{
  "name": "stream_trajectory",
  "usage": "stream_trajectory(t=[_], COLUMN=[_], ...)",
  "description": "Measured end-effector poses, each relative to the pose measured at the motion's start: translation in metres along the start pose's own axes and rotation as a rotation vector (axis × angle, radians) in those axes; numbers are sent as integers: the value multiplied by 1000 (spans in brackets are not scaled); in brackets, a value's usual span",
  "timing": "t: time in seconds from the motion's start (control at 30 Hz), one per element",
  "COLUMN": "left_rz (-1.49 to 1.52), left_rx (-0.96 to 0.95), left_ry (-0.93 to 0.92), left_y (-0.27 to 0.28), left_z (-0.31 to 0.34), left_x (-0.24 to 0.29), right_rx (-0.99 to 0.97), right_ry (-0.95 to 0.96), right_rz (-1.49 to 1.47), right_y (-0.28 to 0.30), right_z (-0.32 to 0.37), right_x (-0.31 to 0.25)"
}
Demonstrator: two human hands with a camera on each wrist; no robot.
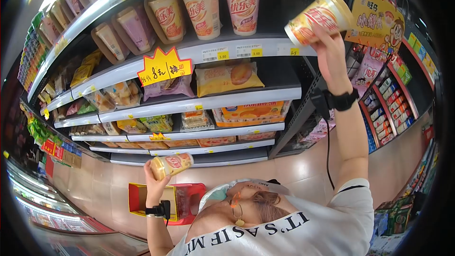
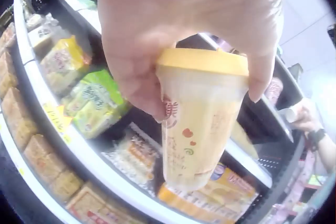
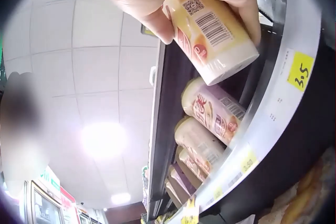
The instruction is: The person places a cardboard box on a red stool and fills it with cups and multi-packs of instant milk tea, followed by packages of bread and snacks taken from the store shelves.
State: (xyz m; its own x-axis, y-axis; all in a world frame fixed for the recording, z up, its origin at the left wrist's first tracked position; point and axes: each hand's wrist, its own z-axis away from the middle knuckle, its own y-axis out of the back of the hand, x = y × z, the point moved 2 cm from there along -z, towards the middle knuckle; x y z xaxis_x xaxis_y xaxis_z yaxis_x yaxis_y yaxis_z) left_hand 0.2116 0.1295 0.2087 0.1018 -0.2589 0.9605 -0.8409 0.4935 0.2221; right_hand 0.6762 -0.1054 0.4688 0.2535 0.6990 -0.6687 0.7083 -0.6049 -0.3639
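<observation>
My right hand (image 1: 330,57) grips a yellow-lidded milk tea cup (image 1: 316,19) at the right end of the upper shelf. The cup is tilted, and its base shows near the shelf edge in the right wrist view. Lower down, my left hand (image 1: 157,185) holds another milk tea cup (image 1: 174,165) on its side. In the left wrist view, fingers and thumb span that cup's yellow lid (image 2: 202,60). Beside the right hand, a purple-printed milk tea cup (image 1: 241,8) and an orange-printed cup (image 1: 201,13) stand upright on the shelf.
A white shelf edge (image 1: 279,49) with price tags runs below the cups. Packaged bread (image 1: 231,79) fills the shelf beneath. On the floor stands a red and yellow basket (image 1: 138,200). A cartoon sign (image 1: 377,21) hangs to the right, near a snack rack (image 1: 393,106).
</observation>
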Motion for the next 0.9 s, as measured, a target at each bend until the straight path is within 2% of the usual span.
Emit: stream_trajectory(t=[0.07, 0.17, 0.33, 0.43, 0.53, 0.57, 0.7, 0.9], left_rz=[76, 105, 140, 158, 160, 163, 158, 165], left_rx=[-42, -112, -121, -112, -109, -106, -94, -152], left_ry=[23, -33, -79, -88, -95, -94, -109, -163], left_y=[-23, -40, -56, -62, -66, -67, -71, -86], left_z=[-4, -6, -2, 2, 5, 6, 6, -7], left_x=[32, 47, 74, 84, 91, 92, 93, 112], right_rx=[-10, -8, -54, -234, -324, -377, -423, -509], right_ry=[0, -221, -277, -410, -488, -463, -503, -438], right_rz=[1, 44, 268, 550, 555, 448, 426, 407], right_y=[-3, -2, -4, -3, -10, -8, 1, 5], right_z=[-19, -48, -94, -112, -117, -121, -138, -147], right_x=[7, 21, 43, 55, 48, 54, 70, 81])
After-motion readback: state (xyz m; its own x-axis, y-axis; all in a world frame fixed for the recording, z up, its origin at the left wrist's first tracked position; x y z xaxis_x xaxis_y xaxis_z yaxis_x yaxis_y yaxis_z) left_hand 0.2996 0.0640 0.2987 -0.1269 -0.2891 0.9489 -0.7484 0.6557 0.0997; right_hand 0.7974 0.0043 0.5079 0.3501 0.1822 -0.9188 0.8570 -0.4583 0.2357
